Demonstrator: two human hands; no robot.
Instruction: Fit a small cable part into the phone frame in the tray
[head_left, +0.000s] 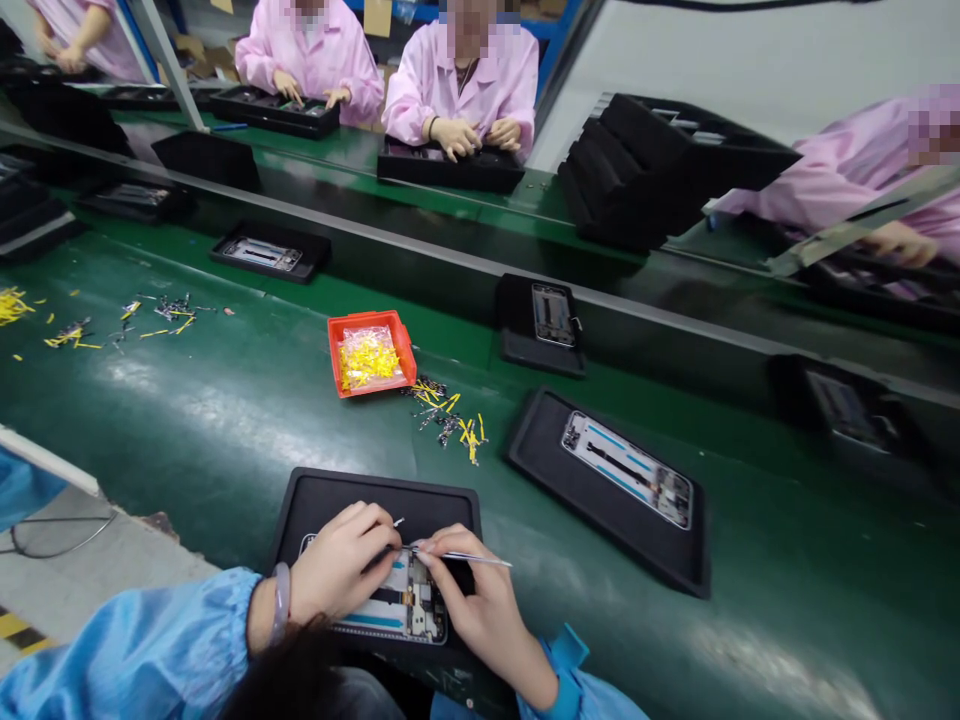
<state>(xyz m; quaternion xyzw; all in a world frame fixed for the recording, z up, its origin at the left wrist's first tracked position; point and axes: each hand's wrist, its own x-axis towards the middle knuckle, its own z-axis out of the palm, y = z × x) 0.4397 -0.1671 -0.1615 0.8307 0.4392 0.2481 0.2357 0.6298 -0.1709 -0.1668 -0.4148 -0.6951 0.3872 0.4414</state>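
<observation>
A black tray [330,495] lies at the near edge of the green bench, with a phone frame [409,610] in it. My left hand [341,565] rests on the frame's left part, fingers curled in a pinch on something small I cannot make out. My right hand [484,605] is closed on thin metal tweezers [469,559], whose tips point left over the frame. Both wrists wear blue sleeves.
An orange box [371,353] of yellow parts sits ahead, with loose yellow and dark bits [450,415] beside it. Another tray with a phone frame [626,470] lies to the right. More trays ride the belt [544,320]. People in pink coats [465,85] work opposite.
</observation>
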